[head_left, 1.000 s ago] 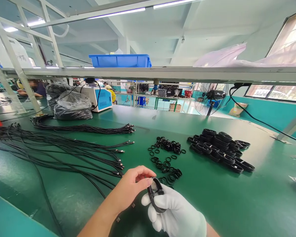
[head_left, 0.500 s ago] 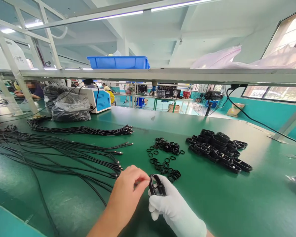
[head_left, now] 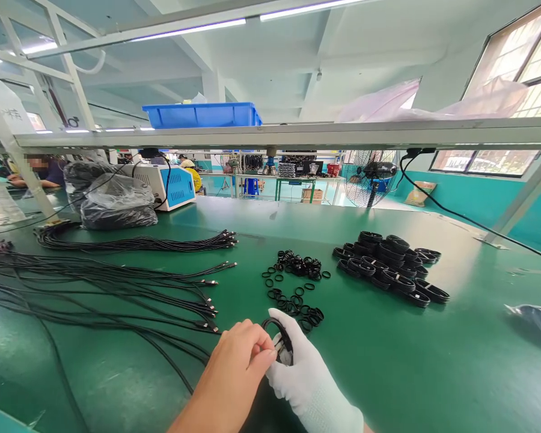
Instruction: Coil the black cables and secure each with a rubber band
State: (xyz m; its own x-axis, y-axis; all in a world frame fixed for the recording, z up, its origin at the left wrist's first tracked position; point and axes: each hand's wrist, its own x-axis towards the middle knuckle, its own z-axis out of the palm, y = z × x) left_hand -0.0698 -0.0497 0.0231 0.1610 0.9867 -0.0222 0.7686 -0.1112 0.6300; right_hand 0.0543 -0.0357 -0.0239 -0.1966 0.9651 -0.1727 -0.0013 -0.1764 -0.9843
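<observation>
Coil, oval, black cable (head_left: 285, 337): held in the white-gloved right hand (head_left: 304, 376), just right of the bare left hand (head_left: 242, 356); visible arc slants far-left to near-right. Left hand: fingertips drawn narrow at coil's left edge; cannot tell whether gripping.

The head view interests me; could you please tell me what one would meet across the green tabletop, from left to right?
Long black cables → small black rings → pile of coiled black cables → plastic bag at the right edge.
</observation>
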